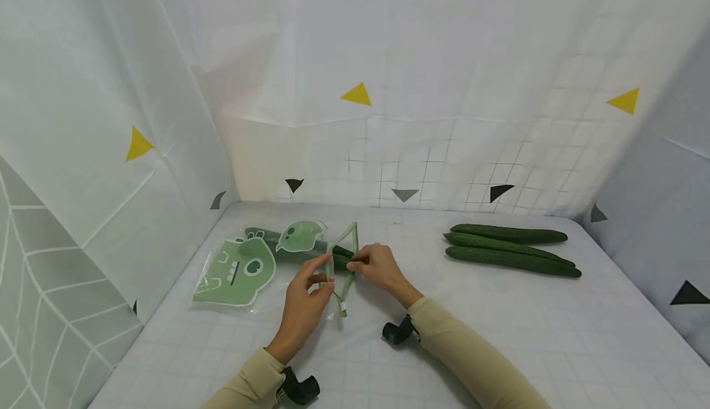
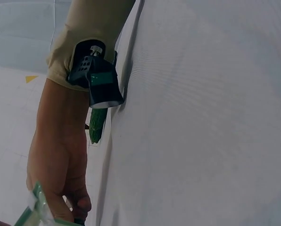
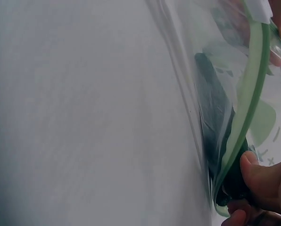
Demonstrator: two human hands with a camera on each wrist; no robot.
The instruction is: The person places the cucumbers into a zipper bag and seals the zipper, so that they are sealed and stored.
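Note:
A clear zip bag (image 1: 234,273) with green cartoon prints lies on its side, its green-edged mouth spread toward the right. Through the plastic I see at least one dark green cucumber (image 1: 302,262) lying lengthwise. My left hand (image 1: 304,304) pinches the near lip of the mouth, close to the white slider (image 1: 342,306). At the opening, my right hand (image 1: 379,267) grips a cucumber's end with thumb and fingers. In the right wrist view, the thumb presses on that cucumber (image 3: 235,181) beside the green zip strip (image 3: 253,80). The left wrist view shows mostly the back of the left hand (image 2: 60,150).
Three cucumbers (image 1: 513,258) lie side by side on the white table (image 1: 499,335) at the right. White sheeting (image 1: 444,58) with yellow and black triangles rises behind and at both sides. A small black camera (image 1: 299,389) is strapped to each wrist.

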